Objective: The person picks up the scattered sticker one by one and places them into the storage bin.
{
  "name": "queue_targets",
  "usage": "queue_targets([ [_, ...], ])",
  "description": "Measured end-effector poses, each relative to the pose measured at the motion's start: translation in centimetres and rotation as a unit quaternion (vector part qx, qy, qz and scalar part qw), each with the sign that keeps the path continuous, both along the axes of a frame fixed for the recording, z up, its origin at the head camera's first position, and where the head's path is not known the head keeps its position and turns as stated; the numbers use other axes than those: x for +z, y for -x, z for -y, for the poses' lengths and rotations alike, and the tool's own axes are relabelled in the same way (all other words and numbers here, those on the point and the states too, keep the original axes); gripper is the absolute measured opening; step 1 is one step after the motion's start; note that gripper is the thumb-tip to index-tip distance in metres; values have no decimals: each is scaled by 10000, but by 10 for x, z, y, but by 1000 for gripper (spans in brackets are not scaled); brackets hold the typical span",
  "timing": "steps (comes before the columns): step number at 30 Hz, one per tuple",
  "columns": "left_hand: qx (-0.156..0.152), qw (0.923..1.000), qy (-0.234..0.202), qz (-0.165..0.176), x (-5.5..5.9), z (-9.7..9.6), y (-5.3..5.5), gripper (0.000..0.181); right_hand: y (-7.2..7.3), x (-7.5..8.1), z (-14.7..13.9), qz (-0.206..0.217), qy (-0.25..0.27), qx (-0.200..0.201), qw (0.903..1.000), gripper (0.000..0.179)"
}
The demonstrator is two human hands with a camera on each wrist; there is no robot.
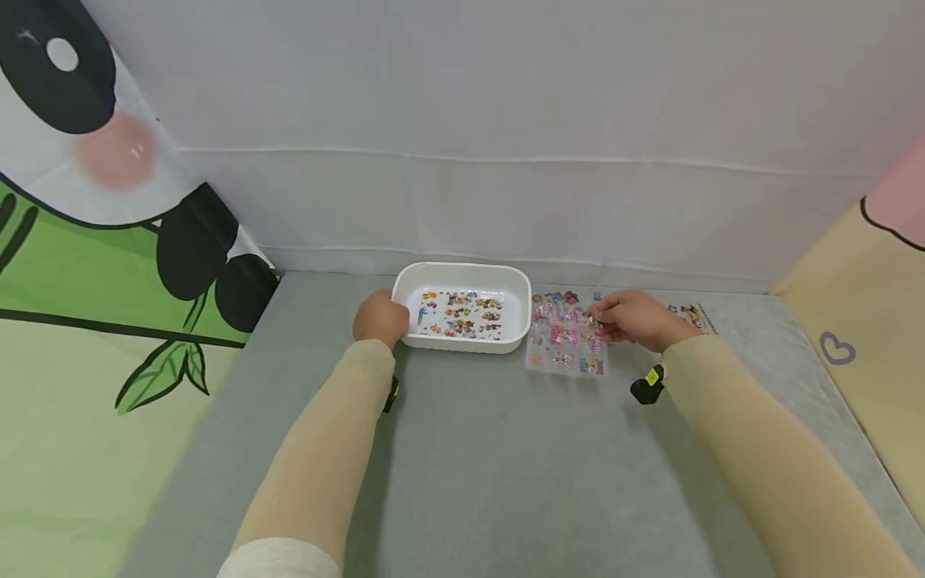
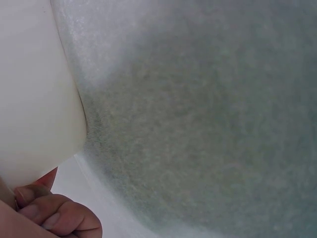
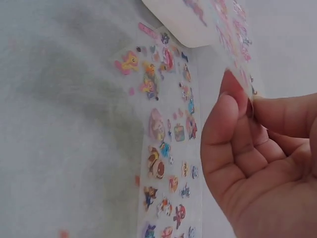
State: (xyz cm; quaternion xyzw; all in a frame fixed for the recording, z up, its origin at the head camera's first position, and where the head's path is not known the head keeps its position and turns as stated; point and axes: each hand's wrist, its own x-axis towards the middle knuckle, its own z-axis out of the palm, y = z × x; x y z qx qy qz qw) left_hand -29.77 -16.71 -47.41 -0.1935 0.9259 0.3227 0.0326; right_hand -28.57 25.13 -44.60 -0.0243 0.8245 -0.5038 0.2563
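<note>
A white rectangular tray (image 1: 466, 346) stands at the back of the table, with colourful cartoon stickers (image 1: 462, 313) on its floor. My left hand (image 1: 381, 319) grips its left end; in the left wrist view the curled fingers (image 2: 64, 214) lie against the tray's white wall (image 2: 37, 94). Just right of the tray, my right hand (image 1: 639, 319) pinches the edge of a clear sticker sheet (image 1: 564, 335) with pink pictures between thumb and fingers. That sheet is lifted and tilted in the right wrist view. More sticker sheets (image 3: 166, 198) lie flat beneath it.
A sticker sheet (image 1: 692, 316) shows on the table beyond the right hand. The grey table (image 1: 506, 466) meets a white cloth wall (image 1: 462, 201) behind the tray. Printed cloths with cartoon shapes hang at left (image 1: 65, 369) and right (image 1: 867, 321).
</note>
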Motion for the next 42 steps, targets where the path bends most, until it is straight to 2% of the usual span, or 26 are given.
queue_targets([
  [5,-57,10000,-3,17,-3,0,0,45,7,0,9,-19,84,-336,9994,38],
  [10,-88,9999,44,18,-5,-1,0,45,11,-2,27,-98,575,-693,9959,38],
  [17,-125,9999,28,16,-3,-3,0,45,12,-8,56,-309,1101,-1373,9839,35],
  [23,47,10000,25,18,-8,1,0,45,16,-11,82,-503,1291,-1848,9730,33],
  [26,61,10000,17,2,-11,2,2,46,18,-11,94,-755,1152,-1970,9707,31],
  [33,62,9999,91,2,-12,3,6,46,17,-10,114,-1379,266,-1747,9745,32],
  [42,21,9998,179,-13,-11,1,9,44,11,-10,139,-1801,76,-2060,9618,30],
])
